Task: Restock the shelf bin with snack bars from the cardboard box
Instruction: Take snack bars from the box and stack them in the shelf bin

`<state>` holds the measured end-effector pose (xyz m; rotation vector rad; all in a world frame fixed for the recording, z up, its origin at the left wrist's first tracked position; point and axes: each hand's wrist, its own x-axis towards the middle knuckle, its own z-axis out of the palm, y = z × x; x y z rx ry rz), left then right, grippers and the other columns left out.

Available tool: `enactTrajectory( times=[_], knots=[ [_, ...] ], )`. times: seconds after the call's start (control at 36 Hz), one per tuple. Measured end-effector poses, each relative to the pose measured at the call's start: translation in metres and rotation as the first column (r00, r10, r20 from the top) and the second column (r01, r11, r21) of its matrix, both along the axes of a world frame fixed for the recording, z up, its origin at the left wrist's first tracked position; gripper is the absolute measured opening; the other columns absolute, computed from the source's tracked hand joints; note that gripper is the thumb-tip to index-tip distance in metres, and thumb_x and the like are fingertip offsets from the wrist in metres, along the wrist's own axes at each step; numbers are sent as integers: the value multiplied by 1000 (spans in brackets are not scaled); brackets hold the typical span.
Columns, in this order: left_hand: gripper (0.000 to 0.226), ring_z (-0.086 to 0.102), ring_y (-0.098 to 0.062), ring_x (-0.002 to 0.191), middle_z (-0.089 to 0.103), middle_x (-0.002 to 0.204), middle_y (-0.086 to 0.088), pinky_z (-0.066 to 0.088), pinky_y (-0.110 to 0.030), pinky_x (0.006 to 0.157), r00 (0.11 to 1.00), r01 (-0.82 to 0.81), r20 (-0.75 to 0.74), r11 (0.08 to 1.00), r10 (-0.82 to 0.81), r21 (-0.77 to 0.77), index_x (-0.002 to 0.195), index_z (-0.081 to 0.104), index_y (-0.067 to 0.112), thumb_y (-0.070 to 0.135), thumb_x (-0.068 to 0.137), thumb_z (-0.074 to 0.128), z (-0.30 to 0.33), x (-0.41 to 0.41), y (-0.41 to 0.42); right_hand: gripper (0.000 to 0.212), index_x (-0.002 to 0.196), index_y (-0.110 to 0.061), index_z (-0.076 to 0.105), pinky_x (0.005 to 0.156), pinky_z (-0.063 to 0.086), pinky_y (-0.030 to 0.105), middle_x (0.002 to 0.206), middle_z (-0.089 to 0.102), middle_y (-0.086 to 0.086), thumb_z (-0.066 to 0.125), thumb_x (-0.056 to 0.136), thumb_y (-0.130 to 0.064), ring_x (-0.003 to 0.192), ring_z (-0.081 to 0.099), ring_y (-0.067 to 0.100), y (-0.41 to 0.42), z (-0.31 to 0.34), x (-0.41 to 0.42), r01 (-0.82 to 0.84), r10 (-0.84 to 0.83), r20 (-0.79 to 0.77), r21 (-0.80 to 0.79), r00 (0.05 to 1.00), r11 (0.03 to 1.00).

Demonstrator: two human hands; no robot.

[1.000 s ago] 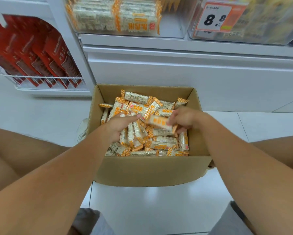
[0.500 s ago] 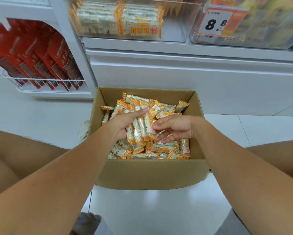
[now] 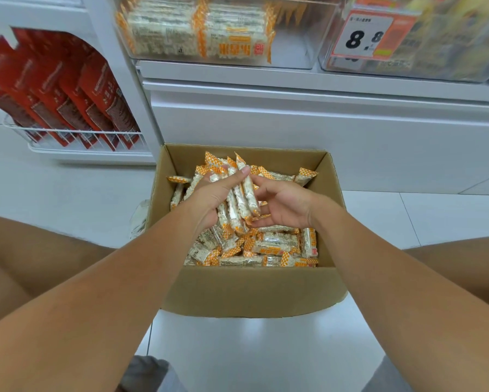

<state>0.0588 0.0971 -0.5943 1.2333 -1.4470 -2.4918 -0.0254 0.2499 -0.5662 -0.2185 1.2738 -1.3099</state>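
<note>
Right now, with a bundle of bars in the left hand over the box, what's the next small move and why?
Probably lift the bundle of bars up toward the clear shelf bin. The left hand already grips several bars above the cardboard box, the right hand steadies their lower ends, and the bin shows room right of its stacked bars.

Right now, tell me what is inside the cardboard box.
The cardboard box holds loose orange-and-white snack bars. The left hand grips a bunch of them above the pile, with the right hand alongside. The box floor and lower layers are covered.
</note>
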Motion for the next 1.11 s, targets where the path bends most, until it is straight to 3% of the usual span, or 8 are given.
enactTrajectory(
  times=[0.14, 0.22, 0.44, 0.5, 0.61, 0.81, 0.97, 1.11],
  knots=[
    [130, 45, -29, 139, 49, 149, -6, 32, -58, 114, 998, -24, -56, 999, 22, -40, 153, 32, 30, 52, 43, 99, 28, 1, 10, 54, 147, -43, 41, 83, 56, 44, 101, 68, 3, 44, 103, -12, 88, 66, 23, 4, -1, -1, 58, -55, 45, -69, 997, 996],
    [91, 62, -28, 122, 70, 125, -3, 42, -58, 106, 996, -20, -84, 998, 15, -67, 111, 68, 40, 52, 27, 102, 20, -4, 6, 58, 151, -42, 34, 90, 52, 44, 79, 71, -3, 43, 105, -8, 76, 71, 18, 12, 1, -1, 93, -86, 75, -95, 993, 991],
    [67, 74, -24, 96, 78, 100, -4, 55, -56, 92, 983, -60, -175, 996, 49, -60, 110, 64, 27, 27, 49, 93, 42, -7, 7, 48, 139, -27, 43, 93, 55, 48, 80, 70, -2, 58, 97, -9, 82, 72, 19, 14, -1, -3, 206, -191, 131, -108, 973, 973],
    [71, 74, -27, 97, 77, 102, -7, 55, -57, 92, 983, -51, -177, 997, 40, -60, 113, 63, 24, 26, 48, 92, 48, -8, 11, 29, 121, -17, 53, 100, 51, 51, 92, 71, 2, 61, 94, -13, 91, 71, 21, 15, 0, -2, 163, -142, 159, -126, 977, 979],
    [86, 74, -30, 98, 77, 105, -11, 56, -57, 91, 978, -67, -198, 997, 58, -43, 125, 63, 17, 29, 46, 95, 53, -11, 16, 45, 136, -13, 53, 106, 44, 58, 130, 60, 16, 63, 93, -21, 118, 60, 33, 15, -1, 0, 147, -120, 179, -150, 977, 978],
    [95, 76, -25, 89, 75, 108, -13, 62, -43, 80, 961, -168, -235, 983, 146, -75, 127, 58, 15, 45, 45, 97, 60, -24, 23, 34, 118, -12, 62, 81, 58, 43, 107, 72, 10, 60, 85, -19, 94, 70, 26, 9, 14, 1, 193, -161, 172, -186, 972, 963],
    [72, 63, -21, 110, 63, 124, -3, 51, -43, 96, 979, -192, -146, 897, 144, -399, 137, 41, 18, 70, 89, 54, 83, -32, 30, 54, 120, -15, 64, 96, 45, 49, 114, 63, 14, 78, 71, -32, 105, 58, 33, 1, 38, -7, 229, -219, 73, -200, 973, 953],
    [94, 64, -30, 113, 61, 130, -16, 54, -51, 95, 937, -299, -225, 947, 268, -118, 143, 41, 15, 78, 74, 47, 110, -39, 28, 51, 118, -19, 55, 84, 47, 44, 107, 59, 11, 71, 71, -32, 98, 55, 28, -11, 84, -9, 263, -302, -224, -188, 927, 946]
  ],
)
